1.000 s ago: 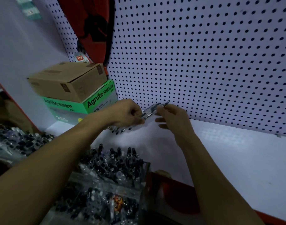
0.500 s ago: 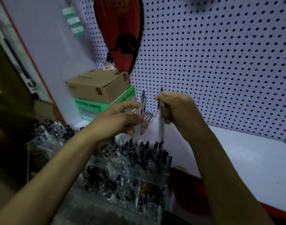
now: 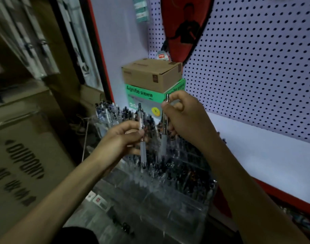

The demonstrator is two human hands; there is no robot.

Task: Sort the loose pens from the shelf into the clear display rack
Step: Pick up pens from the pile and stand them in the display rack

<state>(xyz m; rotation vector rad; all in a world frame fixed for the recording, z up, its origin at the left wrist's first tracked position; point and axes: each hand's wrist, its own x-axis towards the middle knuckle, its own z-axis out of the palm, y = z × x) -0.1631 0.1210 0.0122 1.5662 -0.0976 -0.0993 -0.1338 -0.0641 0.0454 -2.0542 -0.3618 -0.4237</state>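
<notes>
The white pegboard (image 3: 256,67) fills the back of the bay, with the pale shelf (image 3: 274,161) running along its foot; no loose pens show on the stretch of shelf in view. At the shelf's far corner a brown carton (image 3: 150,74) sits on a green box (image 3: 145,97), pushed against the wall, probably to keep the working stretch free. A dark red racket cover (image 3: 184,23) hangs on the board above them.

Below the shelf edge stands the clear display rack (image 3: 150,199), tiered so each row of pens stands upright, caps up. Its upper rows look crowded with dark-capped pens; motion blur hides which slots are free.

Over the rack, both hands are at work. The left hand (image 3: 120,143) pinches one clear-barrelled pen (image 3: 141,138) between thumb and fingers, held upright with the tip pointing down at the rack — a grip closed round the barrel. The right hand (image 3: 185,118) has its grip curled round a second pen (image 3: 163,127), also upright, tip down. The two pens stand near each other, apart, both above the rack's back rows and not yet seated. Holding them vertical suits the rack: each can likely drop straight into a slot. The next move probably calls for finding an open slot among the tightly packed rows.
</notes>
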